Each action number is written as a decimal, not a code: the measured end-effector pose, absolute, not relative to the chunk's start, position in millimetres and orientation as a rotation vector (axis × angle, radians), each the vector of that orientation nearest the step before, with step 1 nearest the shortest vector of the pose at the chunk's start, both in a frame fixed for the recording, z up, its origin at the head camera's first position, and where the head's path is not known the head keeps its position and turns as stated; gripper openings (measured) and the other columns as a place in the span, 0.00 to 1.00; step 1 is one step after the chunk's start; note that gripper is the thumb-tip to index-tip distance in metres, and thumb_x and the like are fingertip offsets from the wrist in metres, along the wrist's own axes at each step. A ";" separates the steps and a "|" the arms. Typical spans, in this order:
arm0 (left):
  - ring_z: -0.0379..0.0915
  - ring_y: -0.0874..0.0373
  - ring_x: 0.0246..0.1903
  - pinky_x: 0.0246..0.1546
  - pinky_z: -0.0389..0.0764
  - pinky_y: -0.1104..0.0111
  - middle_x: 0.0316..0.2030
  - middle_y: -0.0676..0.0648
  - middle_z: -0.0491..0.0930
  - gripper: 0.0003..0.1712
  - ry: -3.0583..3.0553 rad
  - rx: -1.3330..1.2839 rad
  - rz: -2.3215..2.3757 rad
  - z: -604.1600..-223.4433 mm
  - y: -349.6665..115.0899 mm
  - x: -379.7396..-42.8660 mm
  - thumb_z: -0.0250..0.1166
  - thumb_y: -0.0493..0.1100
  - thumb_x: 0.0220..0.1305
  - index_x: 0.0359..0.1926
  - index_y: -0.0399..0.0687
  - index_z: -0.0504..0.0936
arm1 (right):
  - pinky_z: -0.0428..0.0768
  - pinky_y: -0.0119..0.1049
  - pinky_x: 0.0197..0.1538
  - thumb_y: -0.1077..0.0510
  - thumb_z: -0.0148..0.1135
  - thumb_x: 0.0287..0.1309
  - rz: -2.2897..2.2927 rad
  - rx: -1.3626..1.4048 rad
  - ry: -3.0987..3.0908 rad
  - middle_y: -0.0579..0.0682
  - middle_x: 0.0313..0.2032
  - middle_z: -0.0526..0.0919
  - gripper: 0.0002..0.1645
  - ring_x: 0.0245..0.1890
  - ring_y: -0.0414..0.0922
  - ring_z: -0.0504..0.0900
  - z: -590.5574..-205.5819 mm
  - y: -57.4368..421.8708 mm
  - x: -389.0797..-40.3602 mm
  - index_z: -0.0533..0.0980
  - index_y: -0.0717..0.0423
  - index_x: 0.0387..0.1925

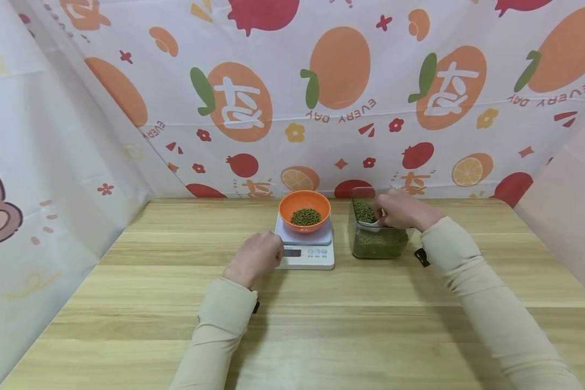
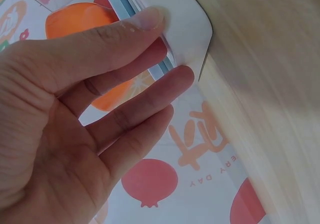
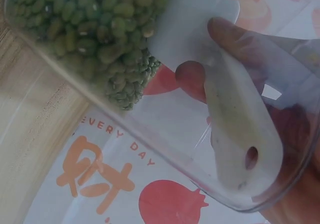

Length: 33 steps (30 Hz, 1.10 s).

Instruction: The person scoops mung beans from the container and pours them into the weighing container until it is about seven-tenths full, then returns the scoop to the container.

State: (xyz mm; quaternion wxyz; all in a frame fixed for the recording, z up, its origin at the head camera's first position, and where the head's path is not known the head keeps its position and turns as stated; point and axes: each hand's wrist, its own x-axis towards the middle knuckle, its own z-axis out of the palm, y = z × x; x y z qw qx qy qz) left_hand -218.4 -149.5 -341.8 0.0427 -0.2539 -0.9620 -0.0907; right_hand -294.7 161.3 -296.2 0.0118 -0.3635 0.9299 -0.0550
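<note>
On the right of the wooden table (image 1: 322,336), the person's right hand (image 1: 401,208) reaches over a clear container (image 1: 381,244) of green beans (image 1: 364,210), its thumb and fingers clamped around a white scoop (image 3: 240,119). The scoop is inside the container; in the right wrist view its long axis slants from the holed handle end at lower right to the broad end at upper left, which points into the beans. The left hand (image 1: 255,254) is at the near left corner of the white scale (image 1: 304,265), thumb and fingers apart and loosely bent, gripping nothing; whether the fingertips touch the scale, I cannot tell. On the scale sits an orange bowl (image 1: 304,229), upright, with a small heap of beans inside, left of the container.
</note>
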 end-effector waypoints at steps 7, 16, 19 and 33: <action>0.50 0.63 0.13 0.13 0.53 0.73 0.09 0.54 0.54 0.21 -2.959 -0.764 -0.269 -341.5 -148.7 -218.3 0.53 0.24 0.39 0.05 0.51 0.61 | 0.67 0.38 0.24 0.68 0.59 0.45 -0.188 -1.125 2.931 0.44 0.16 0.71 0.12 0.18 0.42 0.66 -297.3 163.4 -293.1 0.72 0.51 0.15; 0.51 0.62 0.13 0.13 0.53 0.73 0.09 0.53 0.56 0.20 -2.952 -0.778 -0.282 -341.6 -147.6 -218.2 0.54 0.24 0.39 0.06 0.50 0.63 | 0.69 0.39 0.25 0.66 0.63 0.43 -0.181 -1.163 2.987 0.43 0.17 0.71 0.11 0.19 0.42 0.67 -298.1 167.6 -290.5 0.73 0.50 0.15; 0.49 0.63 0.13 0.13 0.52 0.73 0.09 0.54 0.54 0.21 -2.944 -0.794 -0.287 -341.8 -146.9 -218.8 0.53 0.23 0.39 0.05 0.51 0.61 | 0.68 0.39 0.25 0.65 0.64 0.43 -0.178 -1.164 2.995 0.42 0.16 0.71 0.11 0.19 0.42 0.67 -298.5 170.4 -289.1 0.73 0.50 0.15; 0.49 0.63 0.13 0.13 0.52 0.73 0.09 0.54 0.53 0.21 -2.961 -0.762 -0.278 -341.5 -149.0 -219.3 0.50 0.24 0.37 0.05 0.52 0.60 | 0.70 0.42 0.26 0.65 0.64 0.43 -0.135 -1.153 3.042 0.44 0.18 0.73 0.10 0.21 0.43 0.67 -287.6 174.0 -284.0 0.74 0.50 0.16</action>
